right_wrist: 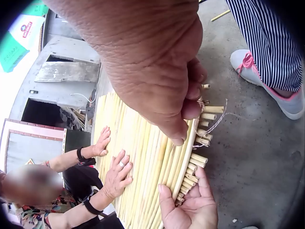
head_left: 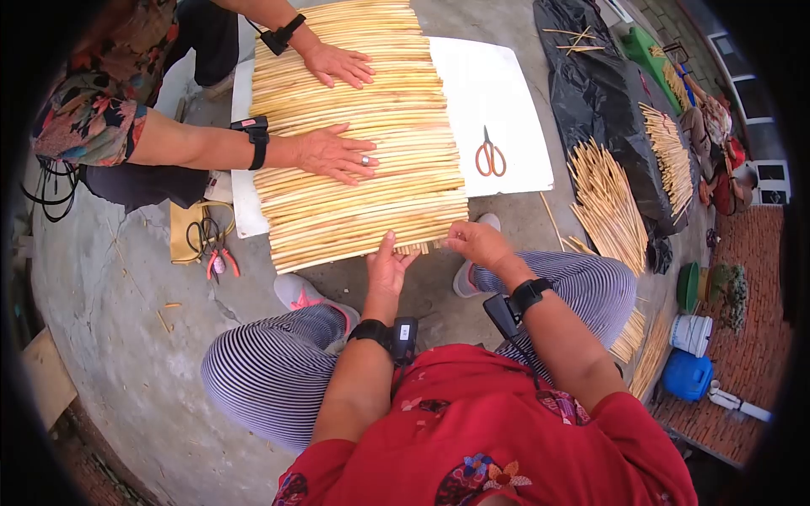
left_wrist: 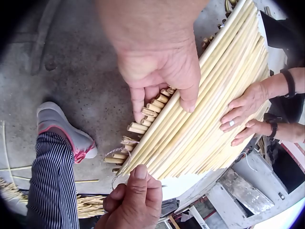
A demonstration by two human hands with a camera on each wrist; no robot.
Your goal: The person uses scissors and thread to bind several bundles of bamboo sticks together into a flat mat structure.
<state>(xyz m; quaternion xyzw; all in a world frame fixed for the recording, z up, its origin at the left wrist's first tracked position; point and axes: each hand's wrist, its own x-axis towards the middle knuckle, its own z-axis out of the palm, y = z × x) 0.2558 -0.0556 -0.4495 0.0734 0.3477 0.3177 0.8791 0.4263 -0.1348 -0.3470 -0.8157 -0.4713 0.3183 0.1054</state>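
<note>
A mat of pale reed stalks (head_left: 354,126) lies on a white board (head_left: 494,84). At its near edge my left hand (head_left: 388,270) grips the border, thumb on top of the outermost stalk and fingers underneath, by the cut stalk ends (left_wrist: 152,107) that jut out below. My right hand (head_left: 483,246) is at the mat's right near corner, thumb pressed to curled fingers. It pinches a thin string (right_wrist: 220,121) that loops around the stalk ends there; the pinch point itself is mostly hidden.
Another person's two hands (head_left: 337,153) rest flat on the mat. Orange-handled scissors (head_left: 489,158) lie on the white board. Red-handled pliers (head_left: 221,263) are on the concrete floor at left. Bundles of reeds (head_left: 609,198) and black plastic sheeting (head_left: 582,93) lie to the right.
</note>
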